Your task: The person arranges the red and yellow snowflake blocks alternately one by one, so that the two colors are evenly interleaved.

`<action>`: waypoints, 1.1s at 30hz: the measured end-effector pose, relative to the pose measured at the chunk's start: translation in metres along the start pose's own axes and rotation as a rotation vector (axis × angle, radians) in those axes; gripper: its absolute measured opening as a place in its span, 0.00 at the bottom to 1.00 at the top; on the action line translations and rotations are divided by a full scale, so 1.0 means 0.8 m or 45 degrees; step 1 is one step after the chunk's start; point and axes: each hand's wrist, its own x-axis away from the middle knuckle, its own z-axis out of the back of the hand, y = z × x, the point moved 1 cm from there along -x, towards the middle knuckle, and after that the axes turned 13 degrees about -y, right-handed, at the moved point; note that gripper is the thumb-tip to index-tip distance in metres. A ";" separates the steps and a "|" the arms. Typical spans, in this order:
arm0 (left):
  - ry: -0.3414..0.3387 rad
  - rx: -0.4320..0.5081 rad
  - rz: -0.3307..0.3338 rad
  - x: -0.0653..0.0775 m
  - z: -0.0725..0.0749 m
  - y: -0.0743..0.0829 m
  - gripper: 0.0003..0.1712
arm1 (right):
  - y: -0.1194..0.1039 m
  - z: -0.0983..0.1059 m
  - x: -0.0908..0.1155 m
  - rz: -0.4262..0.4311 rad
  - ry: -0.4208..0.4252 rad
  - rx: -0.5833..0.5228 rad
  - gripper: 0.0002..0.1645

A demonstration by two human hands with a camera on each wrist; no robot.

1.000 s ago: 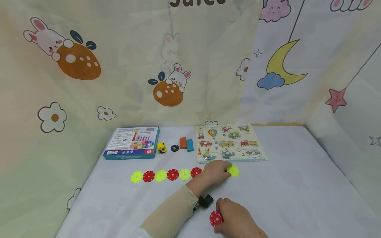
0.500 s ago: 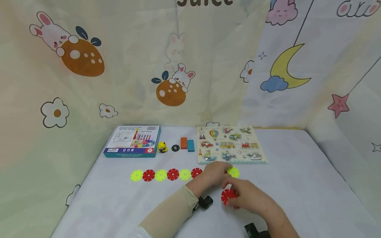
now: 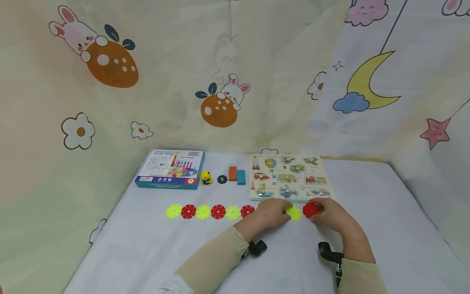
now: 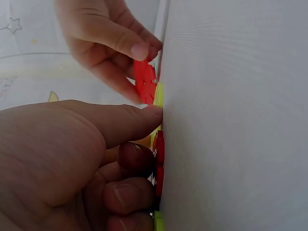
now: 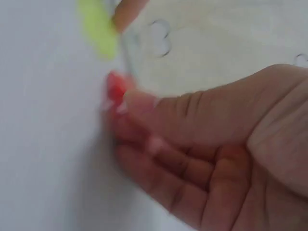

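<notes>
A row of flat, slotted flower-shaped discs, yellow-green (image 3: 174, 211) and red (image 3: 218, 212) by turns, runs across the white table. Over the row's right part lies my left hand (image 3: 272, 213), hiding some of it. Its thumb and fingers pinch the edge of a yellow-green disc (image 3: 293, 213); the left wrist view has the thumb tip on that disc, with a red disc (image 4: 160, 163) under the curled fingers. My right hand (image 3: 333, 214) pinches a red flower-shaped disc (image 3: 310, 210) just right of the yellow-green one, a small gap between them. The right wrist view is blurred.
Behind the row lies a wooden picture puzzle board (image 3: 290, 175), close to both hands. Left of it are a blue block (image 3: 241, 177), an orange block (image 3: 233, 173), a black round chip (image 3: 222, 179), a yellow toy duck (image 3: 206, 177) and a flat box (image 3: 170, 169).
My right hand has carried the red disc from the table's front up and right to the row's right end. The left hand has stayed on the row. The head view has shifted slightly.
</notes>
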 end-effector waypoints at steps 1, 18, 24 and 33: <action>-0.001 -0.005 -0.005 -0.001 0.001 0.002 0.24 | 0.006 0.000 -0.002 -0.008 0.014 0.008 0.36; 0.016 0.016 0.022 0.003 0.009 -0.009 0.24 | 0.025 -0.002 -0.031 0.011 0.041 -0.116 0.28; 0.021 0.024 0.013 0.004 0.008 -0.007 0.24 | 0.029 -0.002 -0.029 -0.026 0.054 -0.109 0.33; 0.008 -0.019 0.010 -0.003 -0.004 -0.001 0.24 | 0.044 -0.006 -0.019 -0.063 0.041 -0.114 0.35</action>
